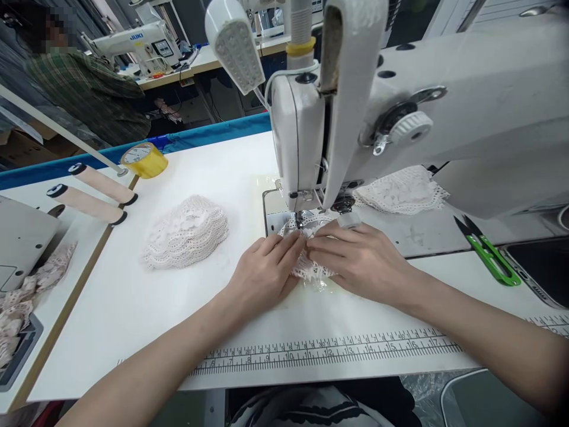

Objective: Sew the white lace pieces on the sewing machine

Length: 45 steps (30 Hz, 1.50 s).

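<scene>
A white lace piece (309,265) lies under the presser foot (299,219) of a white sewing machine (297,130). My left hand (269,264) presses on the lace's left side, its fingers close together and closed on the fabric just in front of the foot. From the right, my right hand (355,258) has its fingers bent onto the same lace, with the fingertips of both hands almost meeting. Part of the lace is hidden beneath my fingers. A stack of lace pieces (186,232) rests on the table to the left, and more lace (402,191) lies behind the needle area.
Green thread snips (491,255) and a dark phone (544,267) lie at right. Thread cones (86,204) and yellow tape (144,160) stand at left. A printed ruler (329,354) runs along the front edge. Another person (84,89) sits near a second machine (142,47).
</scene>
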Each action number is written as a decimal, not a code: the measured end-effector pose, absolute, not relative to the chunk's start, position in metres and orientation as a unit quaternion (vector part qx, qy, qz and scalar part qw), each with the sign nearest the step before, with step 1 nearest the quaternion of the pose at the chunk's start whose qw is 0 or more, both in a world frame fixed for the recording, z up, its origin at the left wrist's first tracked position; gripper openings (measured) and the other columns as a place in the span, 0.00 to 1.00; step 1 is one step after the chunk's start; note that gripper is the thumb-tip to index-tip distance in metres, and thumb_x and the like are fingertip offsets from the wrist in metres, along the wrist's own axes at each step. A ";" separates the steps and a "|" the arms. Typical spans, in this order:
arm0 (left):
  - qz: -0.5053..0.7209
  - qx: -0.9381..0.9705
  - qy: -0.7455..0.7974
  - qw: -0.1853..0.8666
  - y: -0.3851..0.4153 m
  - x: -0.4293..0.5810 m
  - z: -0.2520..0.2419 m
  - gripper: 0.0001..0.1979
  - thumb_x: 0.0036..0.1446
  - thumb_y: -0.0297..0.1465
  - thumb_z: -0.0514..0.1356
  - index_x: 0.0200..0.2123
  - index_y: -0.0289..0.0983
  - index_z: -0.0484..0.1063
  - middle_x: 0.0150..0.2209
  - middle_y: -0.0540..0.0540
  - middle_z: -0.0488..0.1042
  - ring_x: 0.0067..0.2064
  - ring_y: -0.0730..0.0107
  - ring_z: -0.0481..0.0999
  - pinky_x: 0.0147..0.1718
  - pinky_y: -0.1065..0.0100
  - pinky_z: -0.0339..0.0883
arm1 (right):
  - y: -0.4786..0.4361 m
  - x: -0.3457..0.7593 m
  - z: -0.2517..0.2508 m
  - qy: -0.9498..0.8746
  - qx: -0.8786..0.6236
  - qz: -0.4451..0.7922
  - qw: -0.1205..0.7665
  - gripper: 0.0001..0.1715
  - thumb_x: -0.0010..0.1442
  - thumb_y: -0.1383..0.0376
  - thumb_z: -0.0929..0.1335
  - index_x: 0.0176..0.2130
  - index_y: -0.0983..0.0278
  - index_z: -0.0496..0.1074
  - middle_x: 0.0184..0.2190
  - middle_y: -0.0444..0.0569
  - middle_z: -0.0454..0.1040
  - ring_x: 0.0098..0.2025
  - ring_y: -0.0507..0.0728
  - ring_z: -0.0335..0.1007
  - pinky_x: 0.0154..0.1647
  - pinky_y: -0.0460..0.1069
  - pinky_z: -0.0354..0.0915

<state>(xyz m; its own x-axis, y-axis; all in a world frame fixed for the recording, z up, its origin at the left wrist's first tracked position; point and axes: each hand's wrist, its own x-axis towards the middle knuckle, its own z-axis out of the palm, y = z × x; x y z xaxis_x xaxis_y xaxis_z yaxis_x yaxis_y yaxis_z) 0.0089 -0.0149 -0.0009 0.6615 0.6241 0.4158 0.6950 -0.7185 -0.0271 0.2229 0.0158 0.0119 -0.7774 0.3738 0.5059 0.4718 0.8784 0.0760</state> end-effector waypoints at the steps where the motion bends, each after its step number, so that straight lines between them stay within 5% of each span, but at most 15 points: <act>1: -0.179 -0.908 -0.366 0.103 -0.015 0.008 -0.001 0.23 0.57 0.25 0.56 0.56 0.28 0.66 0.54 0.37 0.73 0.50 0.55 0.73 0.42 0.57 0.73 | 0.015 0.223 0.012 -0.938 -0.221 -0.101 0.248 0.16 0.55 0.79 0.62 0.34 0.64 0.75 0.36 0.45 0.80 0.42 0.56 0.73 0.40 0.51 0.62; 6: -0.147 -0.913 -0.347 0.157 -0.015 0.007 -0.002 0.19 0.59 0.24 0.55 0.53 0.25 0.71 0.52 0.36 0.75 0.57 0.52 0.70 0.45 0.58 0.70 | 0.014 0.223 0.012 -0.937 -0.208 -0.095 0.264 0.17 0.56 0.79 0.62 0.35 0.64 0.76 0.34 0.45 0.81 0.40 0.55 0.73 0.39 0.50 0.63; 45: -0.192 -0.900 -0.367 0.137 -0.006 0.007 -0.003 0.17 0.62 0.23 0.54 0.52 0.33 0.72 0.50 0.40 0.77 0.53 0.60 0.75 0.62 0.46 0.53 | 0.025 0.224 0.006 -0.931 -0.242 -0.122 0.247 0.22 0.56 0.81 0.60 0.40 0.65 0.77 0.39 0.47 0.81 0.37 0.54 0.75 0.45 0.52 0.66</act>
